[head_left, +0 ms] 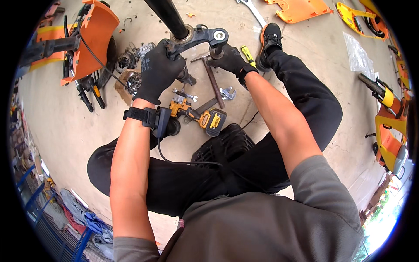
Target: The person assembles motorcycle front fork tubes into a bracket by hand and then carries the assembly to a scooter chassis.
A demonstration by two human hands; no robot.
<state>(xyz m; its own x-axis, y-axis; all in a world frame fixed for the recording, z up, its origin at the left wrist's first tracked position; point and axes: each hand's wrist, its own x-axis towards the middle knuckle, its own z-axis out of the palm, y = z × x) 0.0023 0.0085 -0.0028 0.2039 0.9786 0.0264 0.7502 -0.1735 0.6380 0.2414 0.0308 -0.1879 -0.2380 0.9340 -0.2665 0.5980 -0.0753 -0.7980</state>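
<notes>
Both gloved hands, left hand (158, 70) and right hand (229, 59), have fingers wrapped tight around the black metal fork bracket (198, 37), held above the floor's far edge, over the hammer (211, 76).

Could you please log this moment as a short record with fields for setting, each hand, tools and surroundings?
setting: person seated on a concrete floor, legs spread
left hand: black glove, closed around the black fork bracket below the black tube
right hand: black glove, gripping the same bracket's other side
tools: yellow-and-black cordless driver, hammer, wrenches on the floor between the legs
surroundings: orange body panels; more orange panels upper right
</notes>
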